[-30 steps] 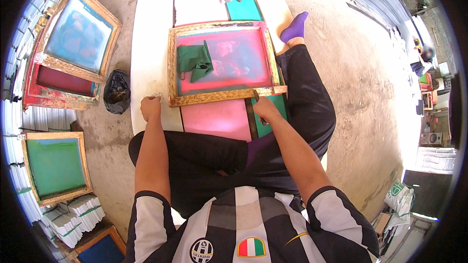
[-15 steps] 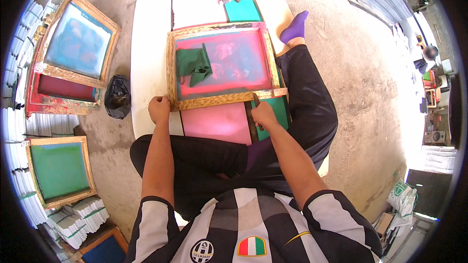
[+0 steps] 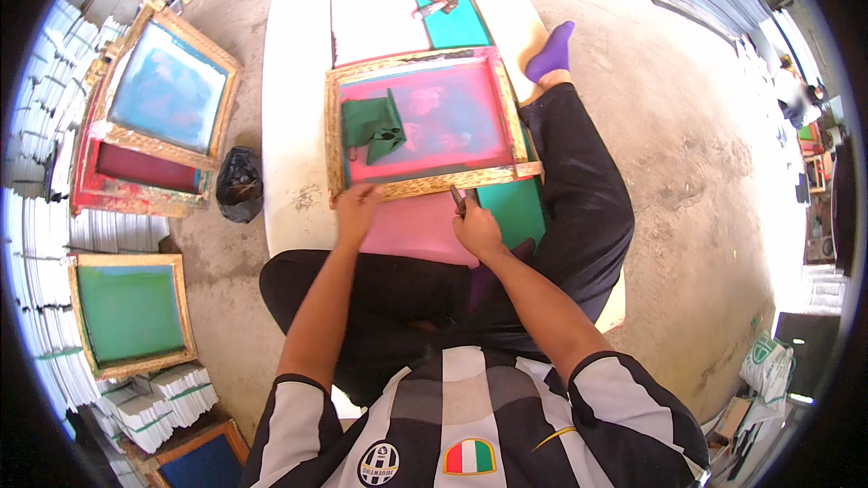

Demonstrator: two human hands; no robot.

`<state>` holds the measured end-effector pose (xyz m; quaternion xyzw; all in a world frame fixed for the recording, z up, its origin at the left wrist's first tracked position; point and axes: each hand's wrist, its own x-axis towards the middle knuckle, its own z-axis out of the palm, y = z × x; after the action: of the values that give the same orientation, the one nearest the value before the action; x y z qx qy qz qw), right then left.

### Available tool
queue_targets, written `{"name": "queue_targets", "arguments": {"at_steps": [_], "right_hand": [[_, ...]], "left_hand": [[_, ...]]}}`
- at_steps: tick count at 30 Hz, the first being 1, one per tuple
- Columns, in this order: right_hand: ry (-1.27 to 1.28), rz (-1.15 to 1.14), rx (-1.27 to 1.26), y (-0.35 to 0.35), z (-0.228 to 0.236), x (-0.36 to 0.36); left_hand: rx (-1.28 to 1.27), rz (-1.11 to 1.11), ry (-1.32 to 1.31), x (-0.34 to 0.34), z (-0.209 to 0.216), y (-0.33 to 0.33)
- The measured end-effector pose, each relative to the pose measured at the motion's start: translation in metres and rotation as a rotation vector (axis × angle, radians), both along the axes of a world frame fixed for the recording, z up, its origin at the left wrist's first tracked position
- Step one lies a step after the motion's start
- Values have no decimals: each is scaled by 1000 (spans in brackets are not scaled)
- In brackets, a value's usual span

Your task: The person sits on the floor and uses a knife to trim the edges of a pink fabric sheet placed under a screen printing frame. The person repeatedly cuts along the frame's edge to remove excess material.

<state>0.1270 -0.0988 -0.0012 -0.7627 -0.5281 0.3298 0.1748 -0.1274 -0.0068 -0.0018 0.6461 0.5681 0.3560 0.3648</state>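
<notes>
Wooden, probably stiff and light, the frame lies before us on the surface, best held by its edges. Our right hand clasps a dark tool; whether our left hand, beside the frame, pinches anything, we cannot tell.

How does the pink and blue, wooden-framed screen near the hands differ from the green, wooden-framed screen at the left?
The pink and blue, wooden-framed screen is patchy; the green, wooden-framed screen looks more even. A rumpled dark green cloth lies on the pink-blue screen, none on the green screen. The pink-blue screen is central in view; the green screen is far left. Both are four-sided.
</notes>
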Motion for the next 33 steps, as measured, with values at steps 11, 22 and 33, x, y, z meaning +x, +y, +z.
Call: {"name": "queue_targets", "arguments": {"at_steps": [11, 22, 33], "right_hand": [[76, 368, -41, -7, 26, -38], [238, 109, -127, 3, -5, 8], [73, -81, -394, 38, 20, 66]], "left_hand": [[-668, -224, -454, 23, 16, -23], [-474, 260, -244, -7, 19, 3], [-368, 500, 559, -105, 8, 54]]}}
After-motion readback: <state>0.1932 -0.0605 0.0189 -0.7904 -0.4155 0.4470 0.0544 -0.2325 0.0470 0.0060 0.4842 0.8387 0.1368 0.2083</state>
